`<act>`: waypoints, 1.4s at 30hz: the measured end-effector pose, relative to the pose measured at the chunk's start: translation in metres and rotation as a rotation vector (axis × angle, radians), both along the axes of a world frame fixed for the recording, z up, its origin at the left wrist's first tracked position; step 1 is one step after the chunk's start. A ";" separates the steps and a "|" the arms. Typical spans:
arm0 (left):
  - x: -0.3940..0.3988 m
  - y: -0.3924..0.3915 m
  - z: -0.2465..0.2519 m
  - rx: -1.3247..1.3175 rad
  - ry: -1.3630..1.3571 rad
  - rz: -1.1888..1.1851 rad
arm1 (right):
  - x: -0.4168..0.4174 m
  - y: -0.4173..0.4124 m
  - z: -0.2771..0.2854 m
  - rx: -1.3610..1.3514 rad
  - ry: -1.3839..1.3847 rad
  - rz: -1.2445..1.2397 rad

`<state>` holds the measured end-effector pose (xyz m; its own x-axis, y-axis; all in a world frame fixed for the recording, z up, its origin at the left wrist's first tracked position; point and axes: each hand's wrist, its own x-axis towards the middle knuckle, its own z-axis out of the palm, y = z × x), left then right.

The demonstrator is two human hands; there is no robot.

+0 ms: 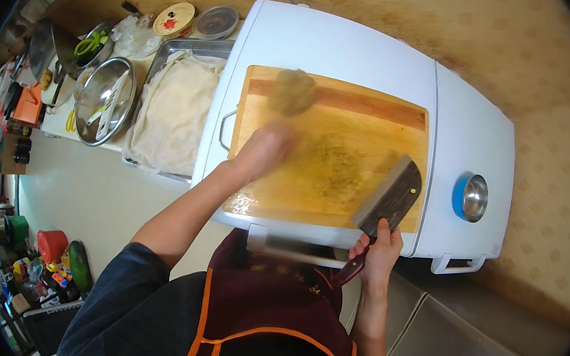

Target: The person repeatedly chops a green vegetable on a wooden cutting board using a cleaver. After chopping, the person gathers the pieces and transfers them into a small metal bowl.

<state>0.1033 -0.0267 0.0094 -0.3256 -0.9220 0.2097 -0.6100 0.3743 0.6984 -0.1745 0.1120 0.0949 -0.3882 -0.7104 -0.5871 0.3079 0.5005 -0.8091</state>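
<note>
My right hand [381, 249] grips a cleaver [391, 195] by its dark red handle, its broad blade lying over the right part of a wooden cutting board [390, 129]. My left hand [267, 147] is blurred above the board's left side; whether its fingers hold anything cannot be made out. Just beyond it sits a blurred greenish-brown clump [293, 92] near the board's far edge. Finely chopped greenish bits [336, 168] lie scattered over the middle of the board, between my left hand and the blade.
The board rests on a white appliance [342, 47]. A small metal bowl [474, 198] with a blue outside stands to the right. On the left are a cloth-covered metal tray [177, 107], a steel bowl [94, 114] with utensils, and a lidded round container [217, 21].
</note>
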 end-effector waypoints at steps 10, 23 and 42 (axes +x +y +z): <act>-0.068 0.042 0.048 -0.218 -0.045 -0.414 | 0.011 -0.003 0.001 -0.002 -0.064 0.111; -0.052 0.040 0.028 -0.064 0.122 0.181 | 0.027 0.007 -0.009 -0.316 1.169 0.466; -0.063 0.078 0.024 0.887 0.889 0.200 | 0.026 -0.030 0.016 -0.585 1.021 0.498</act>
